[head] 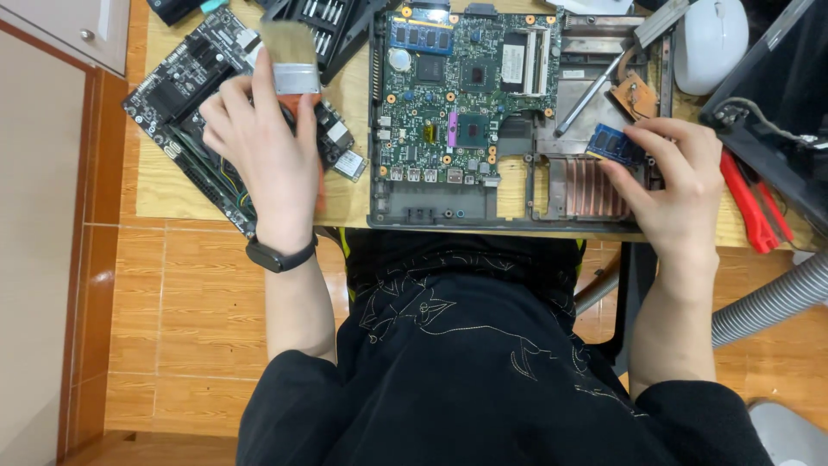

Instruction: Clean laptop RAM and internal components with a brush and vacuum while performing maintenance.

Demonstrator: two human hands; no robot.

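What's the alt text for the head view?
Seen from above, a person's left hand holds a paintbrush over a black circuit board, while the right hand pinches a small blue memory module above an opened laptop chassis with a green motherboard.

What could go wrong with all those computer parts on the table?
The small blue memory card pinched in the right hand might get damaged by bare fingers. The black circuit board under the left hand hangs over the table edge and could tip off. The paintbrush bristles might snag tiny parts.
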